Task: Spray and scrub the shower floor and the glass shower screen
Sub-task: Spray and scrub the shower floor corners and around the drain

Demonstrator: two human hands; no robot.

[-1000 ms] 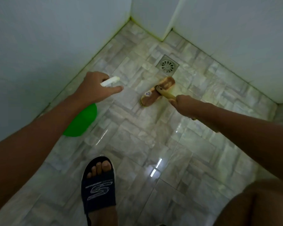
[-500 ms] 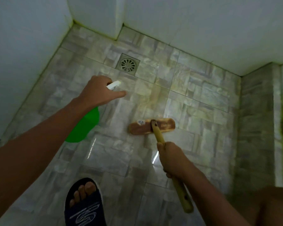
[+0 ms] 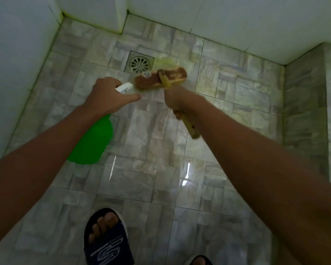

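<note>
My left hand [image 3: 107, 96] grips the neck of a green spray bottle [image 3: 92, 142], its white nozzle [image 3: 124, 87] pointing forward and my forefinger stretched out along it. My right hand [image 3: 177, 99] holds the yellowish handle [image 3: 189, 127] of a wooden scrub brush. The brush head [image 3: 161, 78] lies on the wet, grey-patterned shower floor [image 3: 153, 150] just right of the drain. A pale yellowish smear marks the tiles around the brush head. No glass screen shows in this view.
A square metal drain [image 3: 139, 63] sits near the back wall. White tiled walls [image 3: 237, 22] close the floor on the left and back; a raised tiled kerb [image 3: 304, 104] runs along the right. My foot in a dark slipper [image 3: 106, 240] stands at the bottom.
The brush head has been pushed forward from mid-floor to beside the drain, my right arm stretching out. The view has tilted back toward the drain. My left hand keeps holding the bottle.
</note>
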